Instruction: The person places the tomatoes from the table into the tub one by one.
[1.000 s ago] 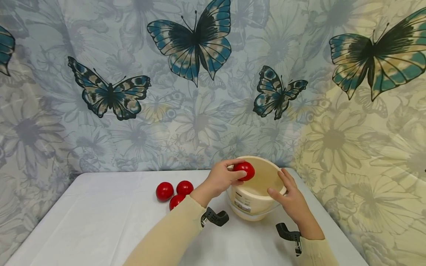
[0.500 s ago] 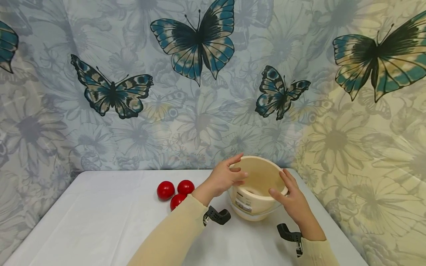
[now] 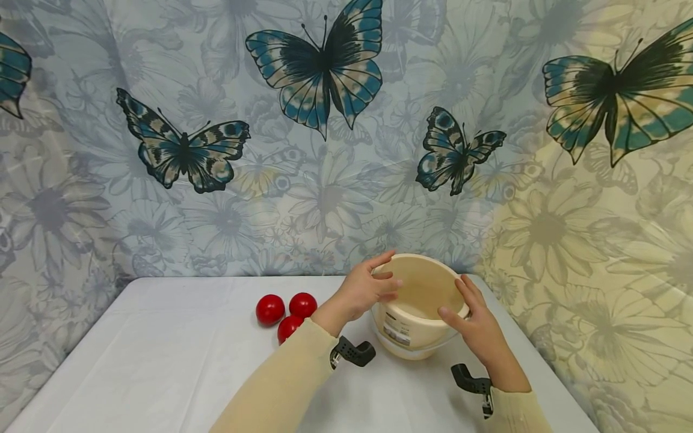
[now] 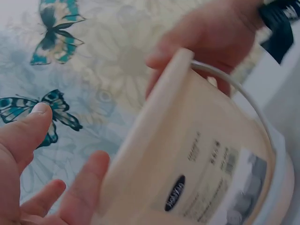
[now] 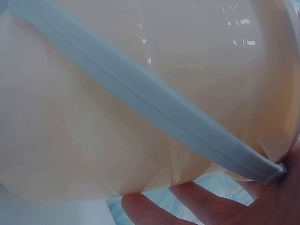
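Clearly, your room to the right is tight: the white table's [image 3: 135,361] right edge slants past your right forearm, and its back edge meets the patterned wall [image 3: 335,231] just behind the cream bucket [image 3: 408,340]. You have the broadest stretch of tabletop on your left, beyond the red balls [image 3: 270,310], with another stretch between your two sleeves [image 3: 281,379]. The bucket stands upright near the back right corner, its wide mouth facing up toward you and its floor hidden by the front rim.

Your left hand [image 3: 360,291] is released, fingers spread over the left side of the mouth and holding nothing; whether one finger brushes the rim, I can't quite tell. Your right hand [image 3: 480,334] grasps the bucket on its right side, thumb at the rim and fingers along the outer wall.

Counting up, you have one bucket, with one label [image 3: 397,329] on its front and one pale handle [image 5: 140,96] lowered against its side. Three balls sit close together left of the bucket, well apart from it, one partly covered by your left sleeve. Two black brackets [image 3: 354,352] show, one at each wrist. Five butterflies [image 3: 325,63] mark the wall, the leftmost cut off.
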`<state>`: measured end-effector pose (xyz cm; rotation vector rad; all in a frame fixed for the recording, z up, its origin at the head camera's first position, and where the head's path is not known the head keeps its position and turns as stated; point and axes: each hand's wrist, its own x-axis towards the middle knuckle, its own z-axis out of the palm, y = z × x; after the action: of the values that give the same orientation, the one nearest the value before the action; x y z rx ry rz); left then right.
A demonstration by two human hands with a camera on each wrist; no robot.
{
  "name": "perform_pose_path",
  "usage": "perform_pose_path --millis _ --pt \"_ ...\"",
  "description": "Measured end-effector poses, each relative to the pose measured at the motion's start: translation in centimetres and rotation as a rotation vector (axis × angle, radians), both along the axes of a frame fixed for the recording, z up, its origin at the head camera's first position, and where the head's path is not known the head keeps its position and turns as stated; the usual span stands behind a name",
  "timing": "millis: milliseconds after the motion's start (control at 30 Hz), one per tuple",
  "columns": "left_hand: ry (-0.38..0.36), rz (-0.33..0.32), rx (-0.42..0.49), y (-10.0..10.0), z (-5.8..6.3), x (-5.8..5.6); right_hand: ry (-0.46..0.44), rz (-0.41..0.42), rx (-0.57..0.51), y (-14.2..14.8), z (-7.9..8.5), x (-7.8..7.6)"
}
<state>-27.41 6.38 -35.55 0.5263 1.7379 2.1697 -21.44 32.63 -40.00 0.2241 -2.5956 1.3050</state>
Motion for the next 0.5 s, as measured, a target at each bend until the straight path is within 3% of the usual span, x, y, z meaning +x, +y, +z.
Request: perform_pose_path --millis 200,400,500 --pt "-0.021 0.004 0.106 0.2 0.2 0.8 0.009 -0.002 0.013 0.1 0.1 0.1" --pt "-0.019 -0.042 0.092 0.4 0.3 2.9 0.009 -0.018 0.015 0.0 0.1 0.1" --pt "-0.015 -0.076 0.082 -0.4 0.1 3.9 0.0 -0.018 0.006 -0.2 0.1 0.1"
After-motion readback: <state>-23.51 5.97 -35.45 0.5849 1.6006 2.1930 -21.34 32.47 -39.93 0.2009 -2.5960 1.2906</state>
